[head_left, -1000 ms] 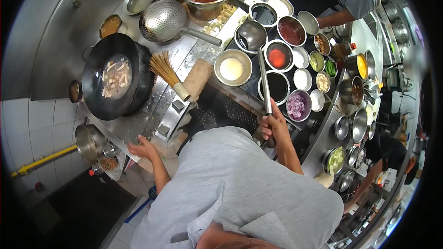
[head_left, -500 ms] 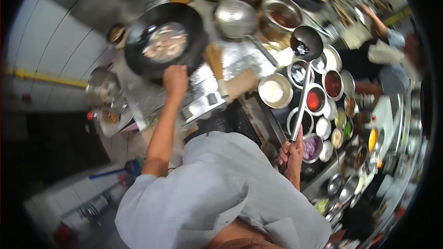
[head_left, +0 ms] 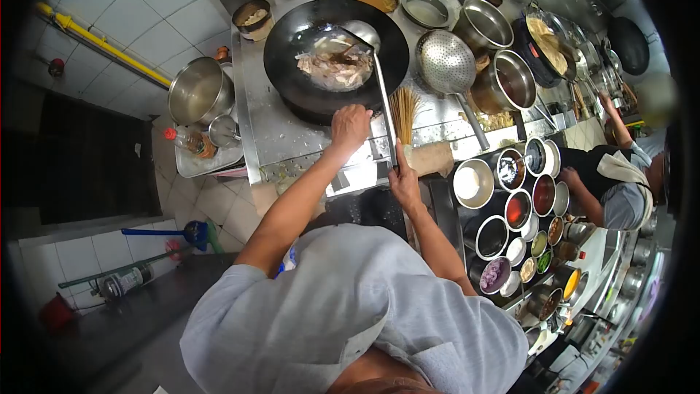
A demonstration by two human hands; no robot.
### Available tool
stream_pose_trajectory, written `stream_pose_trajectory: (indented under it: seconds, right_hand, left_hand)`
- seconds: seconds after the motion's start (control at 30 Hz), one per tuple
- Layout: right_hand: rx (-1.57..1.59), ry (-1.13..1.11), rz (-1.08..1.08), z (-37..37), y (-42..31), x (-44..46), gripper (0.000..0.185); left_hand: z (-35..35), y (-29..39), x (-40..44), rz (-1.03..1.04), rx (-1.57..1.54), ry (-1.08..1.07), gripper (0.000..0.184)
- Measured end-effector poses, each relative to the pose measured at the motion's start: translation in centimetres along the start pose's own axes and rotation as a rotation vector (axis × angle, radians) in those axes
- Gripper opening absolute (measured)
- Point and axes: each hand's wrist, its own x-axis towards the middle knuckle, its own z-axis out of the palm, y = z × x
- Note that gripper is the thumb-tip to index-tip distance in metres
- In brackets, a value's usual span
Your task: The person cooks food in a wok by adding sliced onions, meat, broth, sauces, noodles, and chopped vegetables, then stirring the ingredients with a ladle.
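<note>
Left hand (head_left: 351, 128) was curled at the near edge of the wok (head_left: 288, 36), its knuckles up; whether its fingers had closed on a handle could not be told. Right hand (head_left: 405, 179) was wrapped around the grip of the long-handled ladle (head_left: 383, 95), whose bowl sat inside the wok, toward its far right side and beside the food. That food (head_left: 335, 69), pale sliced pieces with a darker brown patch, lay in the middle of the wok.

Just right of the ladle's handle was the bamboo brush (head_left: 403, 113), bristles pointing away from the wearer, with a folded brown cloth (head_left: 430, 159) by its base. Beyond the brush, the perforated skimmer (head_left: 445, 62) rested on the steel counter (head_left: 270, 128), near a pot of reddish liquid (head_left: 512, 80). Lower right stood a cluster of round containers, among them the one with bright red sauce (head_left: 517, 209) and the bowl of chopped purple onion (head_left: 495, 275). Another person (head_left: 623, 201) stood beyond them, one hand near the containers. Well to the left, the red-capped bottle (head_left: 193, 141) leaned beside a deep steel pot (head_left: 200, 91).
</note>
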Motion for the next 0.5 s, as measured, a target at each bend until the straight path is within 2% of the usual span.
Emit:
stream_pose_trajectory:
  seconds: [0.03, 0.13, 0.2, 0.23, 0.3, 0.33, 0.37, 0.43, 0.5]
  right_hand:
    - [-0.003, -0.001, 0.0, 0.8, 0.7, 0.4, 0.082]
    - [0.048, 0.144, -0.174, 2.0, 1.1, 0.5, 0.079]
    - [0.51, -0.093, 0.124, 0.9, 0.1, -0.3, 0.082]
    - [0.516, -0.072, 0.136, 0.3, -1.4, -1.0, 0.082]
    - [0.934, -0.157, 0.265, -0.8, -4.3, -2.8, 0.083]
    - [1.048, -0.208, 0.307, -1.7, -4.7, -3.2, 0.084]
    - [1.054, -0.186, 0.308, -2.5, -5.3, -3.6, 0.084]
    - [1.324, -0.32, 0.302, -4.5, -6.6, -4.4, 0.084]
    - [1.456, -0.321, 0.304, -4.9, -5.3, -5.2, 0.076]
  left_hand:
    - [-0.1, 0.0, 0.0, -0.002, -0.002, 0.001, 0.026]
    - [-0.3, -0.3, -0.4, 0.032, -0.032, 0.028, 0.024]
    - [-0.1, -0.6, -0.4, 0.041, -0.049, 0.034, 0.023]
    - [0.2, -0.5, -0.4, 0.043, -0.066, 0.052, 0.023]
    - [-0.2, -0.2, -0.2, 0.034, -0.069, -0.013, 0.02]
    - [-0.4, -0.2, -0.5, 0.009, -0.057, -0.061, 0.018]
    - [-0.6, -0.1, -0.8, 0.026, -0.065, -0.073, 0.018]
    - [-0.4, 1.4, -0.9, 0.093, -0.124, 0.202, 0.019]
    - [-1.1, 5.6, -2.2, 0.141, -0.143, 0.224, 0.027]
